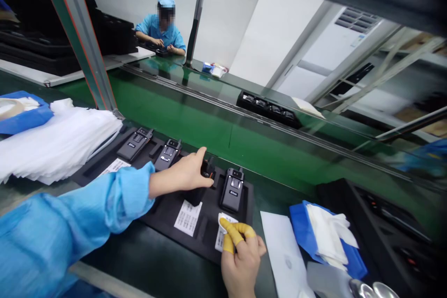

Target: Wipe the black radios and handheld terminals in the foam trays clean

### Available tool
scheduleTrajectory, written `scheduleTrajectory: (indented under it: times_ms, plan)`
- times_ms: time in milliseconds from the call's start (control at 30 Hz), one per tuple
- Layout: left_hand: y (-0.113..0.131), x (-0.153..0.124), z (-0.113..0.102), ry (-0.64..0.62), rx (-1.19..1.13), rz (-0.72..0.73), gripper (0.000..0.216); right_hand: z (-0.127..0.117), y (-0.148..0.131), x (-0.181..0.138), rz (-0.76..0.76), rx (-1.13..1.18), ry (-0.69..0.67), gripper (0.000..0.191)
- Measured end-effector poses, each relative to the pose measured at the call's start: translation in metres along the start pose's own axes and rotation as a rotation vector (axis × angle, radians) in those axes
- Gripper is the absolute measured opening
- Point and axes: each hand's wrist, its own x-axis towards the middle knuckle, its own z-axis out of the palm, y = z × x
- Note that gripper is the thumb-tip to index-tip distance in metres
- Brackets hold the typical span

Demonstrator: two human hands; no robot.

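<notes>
My left hand (185, 172) reaches across a black foam tray (167, 221) with thumb and fingers around a dark two-way radio (208, 167), mostly hidden by the hand. To its right, another radio (232, 191) lies face up in its slot. Two more radios, one (168, 154) beside my left wrist and one (135, 144) farther left, rest in the same tray. My right hand (240, 247), with yellow finger covers, is closed in a pinch on a small white piece (222, 224) over a printed label sheet (219, 241). A second label sheet (188, 217) lies left of it.
White sheets (59, 139) are stacked at left by a blue bin (28, 114). At right are a white sheet (284, 251), a blue bin with white cloths (328, 233) and a black foam case (380, 228). A co-worker (162, 32) sits beyond the green divider (216, 123).
</notes>
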Motion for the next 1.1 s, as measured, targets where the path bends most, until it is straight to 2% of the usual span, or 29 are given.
scheduleTrajectory:
  times_ms: [133,267,367,467,567,667,767,900,1033,1100]
  plan:
    - [0.006,0.037,0.014,0.023,0.149,-0.049,0.076,-0.002,-0.004,0.001,0.06,0.03,-0.037,0.023]
    - [0.004,0.034,0.015,0.056,0.278,-0.047,0.062,-0.002,-0.004,0.001,0.078,0.052,-0.058,0.025]
    - [-0.012,0.019,-0.001,0.134,0.378,-0.078,0.056,-0.002,-0.004,0.001,0.1,0.067,-0.052,0.025]
    - [-0.037,0.01,-0.016,0.205,0.454,-0.189,0.062,-0.002,-0.004,0.001,0.118,0.089,-0.043,0.025]
    - [-0.061,0.011,-0.02,0.204,0.445,-0.287,0.07,-0.001,-0.003,-0.001,0.115,0.091,-0.035,0.023]
    - [-0.073,0.014,-0.021,0.189,0.37,-0.311,0.071,0.0,-0.001,-0.004,0.086,0.075,-0.028,0.021]
    - [-0.073,0.005,-0.025,0.197,0.268,-0.249,0.062,0.001,0.0,-0.007,0.059,0.052,-0.027,0.019]
    - [-0.064,-0.036,-0.029,0.208,0.126,-0.068,0.053,0.0,-0.002,-0.001,0.034,0.019,-0.027,0.019]
    - [-0.056,-0.079,-0.018,0.22,-0.12,0.163,0.059,-0.008,-0.018,0.021,0.04,0.082,-0.053,0.019]
    - [-0.054,-0.091,-0.012,0.213,-0.247,0.219,0.059,-0.011,-0.032,0.038,0.034,0.118,-0.069,0.023]
